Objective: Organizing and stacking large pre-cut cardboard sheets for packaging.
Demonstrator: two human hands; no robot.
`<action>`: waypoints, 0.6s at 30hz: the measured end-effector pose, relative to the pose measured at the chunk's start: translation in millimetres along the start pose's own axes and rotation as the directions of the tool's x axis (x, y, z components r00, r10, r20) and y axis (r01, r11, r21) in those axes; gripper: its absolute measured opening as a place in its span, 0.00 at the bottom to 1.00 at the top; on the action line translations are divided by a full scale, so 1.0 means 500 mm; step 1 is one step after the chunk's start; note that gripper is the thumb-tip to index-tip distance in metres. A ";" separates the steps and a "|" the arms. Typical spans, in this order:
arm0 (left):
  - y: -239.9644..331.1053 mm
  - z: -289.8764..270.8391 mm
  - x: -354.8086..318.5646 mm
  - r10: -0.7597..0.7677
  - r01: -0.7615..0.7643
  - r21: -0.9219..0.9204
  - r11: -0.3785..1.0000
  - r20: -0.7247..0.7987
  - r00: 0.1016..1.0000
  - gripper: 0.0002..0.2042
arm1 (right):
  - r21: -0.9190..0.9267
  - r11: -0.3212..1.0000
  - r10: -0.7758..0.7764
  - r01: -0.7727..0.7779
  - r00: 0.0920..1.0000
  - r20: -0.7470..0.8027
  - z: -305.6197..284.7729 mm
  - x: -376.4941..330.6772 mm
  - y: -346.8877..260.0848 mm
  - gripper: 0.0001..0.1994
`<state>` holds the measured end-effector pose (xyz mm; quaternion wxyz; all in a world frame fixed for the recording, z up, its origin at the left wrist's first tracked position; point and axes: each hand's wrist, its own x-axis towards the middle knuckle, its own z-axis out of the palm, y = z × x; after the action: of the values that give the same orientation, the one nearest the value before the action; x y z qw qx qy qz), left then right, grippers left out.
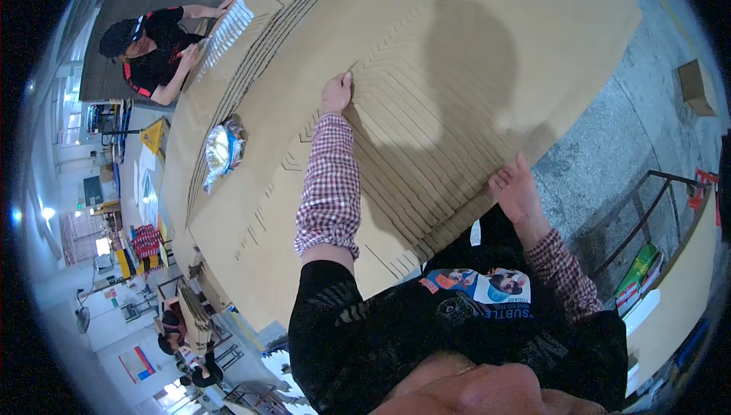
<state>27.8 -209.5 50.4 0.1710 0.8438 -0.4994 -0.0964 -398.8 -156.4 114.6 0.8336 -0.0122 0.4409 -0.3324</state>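
Note:
A very large sheet of brown cardboard [457,27], cut with rows of chevron-shaped slits, lies over a wide table in front of me. My left hand [336,92] reaches out and rests with fingers curled on the sheet near the top of the slit pattern. My right hand [515,189] grips the near edge of the cardboard, thumb on top. Both forearms wear red-and-white checked sleeve covers.
Across the table at the upper left, another person [152,49] in black bends over white material [226,30]. A crinkled plastic bag [221,150] lies on the cardboard at the left. A small box [697,86] sits on the concrete floor at the right, near a metal rail [647,209].

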 end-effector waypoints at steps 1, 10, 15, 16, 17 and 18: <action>-0.008 -0.001 0.002 -0.026 0.026 -0.001 1.000 0.023 0.999 0.19 | 0.019 0.999 0.030 -0.028 0.996 -0.084 0.016 0.010 -0.007 0.42; 0.007 -0.064 -0.120 -0.117 0.091 -0.076 0.993 -0.512 0.851 0.24 | -0.322 0.928 0.258 -0.189 0.947 0.189 -0.057 0.005 -0.122 0.26; 0.120 -0.107 -0.492 -0.522 0.307 -0.423 0.852 -0.652 0.550 0.26 | -0.578 0.745 0.046 0.333 0.839 0.542 0.163 0.085 -0.154 0.17; 0.132 -0.090 -0.583 -0.613 0.433 -0.440 0.787 -0.641 0.462 0.26 | -0.557 0.633 0.015 0.538 0.711 0.704 0.240 0.099 -0.112 0.16; 0.147 -0.073 -0.660 -0.690 0.519 -0.480 0.707 -0.629 0.358 0.28 | -0.657 0.496 0.099 0.568 0.715 0.692 0.315 0.105 -0.071 0.17; 0.160 -0.057 -0.728 -0.751 0.586 -0.522 0.620 -0.612 0.249 0.29 | -0.723 0.343 0.169 0.600 0.718 0.675 0.386 0.115 -0.021 0.18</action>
<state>-203.2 79.3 104.3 0.3922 0.9013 0.0517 0.1766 -238.4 -249.6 194.1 0.7168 -0.6505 0.2211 -0.1189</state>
